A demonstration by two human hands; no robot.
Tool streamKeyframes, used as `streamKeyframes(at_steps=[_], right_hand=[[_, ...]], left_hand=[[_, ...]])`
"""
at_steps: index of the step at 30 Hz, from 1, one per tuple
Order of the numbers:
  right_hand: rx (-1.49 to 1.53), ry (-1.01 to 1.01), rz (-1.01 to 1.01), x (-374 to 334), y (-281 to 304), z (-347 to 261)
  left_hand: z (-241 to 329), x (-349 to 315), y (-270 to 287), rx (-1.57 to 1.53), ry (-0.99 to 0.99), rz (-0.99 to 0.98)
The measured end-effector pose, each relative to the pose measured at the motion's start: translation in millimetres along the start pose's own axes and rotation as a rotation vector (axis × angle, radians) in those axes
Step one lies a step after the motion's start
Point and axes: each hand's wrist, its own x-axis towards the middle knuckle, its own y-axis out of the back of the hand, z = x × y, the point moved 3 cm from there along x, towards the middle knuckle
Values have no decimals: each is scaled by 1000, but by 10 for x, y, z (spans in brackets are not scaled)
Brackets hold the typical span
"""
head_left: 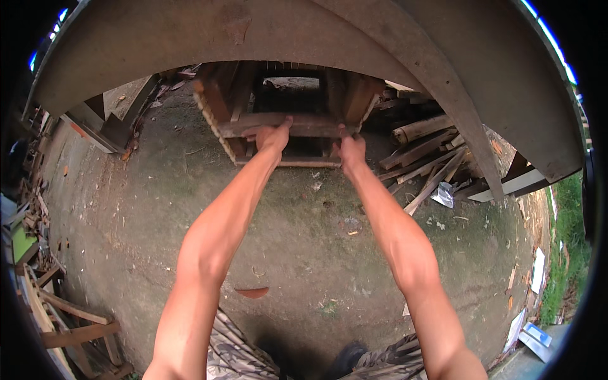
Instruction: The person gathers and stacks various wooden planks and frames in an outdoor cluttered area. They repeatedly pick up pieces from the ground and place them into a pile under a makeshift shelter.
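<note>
A brown wooden frame [310, 125], boxy and open in the middle, stands beneath a large board. Its left and right sides have a ridged, light-coloured edge. My left hand [273, 134] is closed round its front crossbar, with the thumb lying on top. Toward the right end of the same bar, my right hand [352, 149] grips it with the thumb up and the fingers lower down. Both arms reach far forward. The frame's back part is in shadow under the board.
The big brown board [266, 38] hangs low over the frame. Scrap wood [430, 145] lies piled at right, beside crumpled foil [443, 194]. More broken timber [79, 329] sits at lower left. A reddish shard [253, 292] rests on the concrete ground [304, 234].
</note>
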Motion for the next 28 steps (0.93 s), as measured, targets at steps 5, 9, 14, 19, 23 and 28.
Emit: streamKeyframes(at_steps=[5,9,14,19,23,28], right_hand=[[-326,-130,-290,240,181,-298],[-743,-84,-396,-202,545,249],[-1074,-250,-512,-1419,1558,1238],[-1046,-571,-515,-2895,2335,1136],[-638,-644,-161,-4053,2684,93],[74,-783,315,-5285,3291,-1734]], left_hand=[[316,612,-25,70,-23,-407],[353,650,87,424,-347,-216],[-583,-629,-196,829,-312,-390],[-1185,-2853,-350,1200,-166,-870],[-757,-4628,-225,1169,-286,-948],[285,-6345,362,778,-451,-1027]])
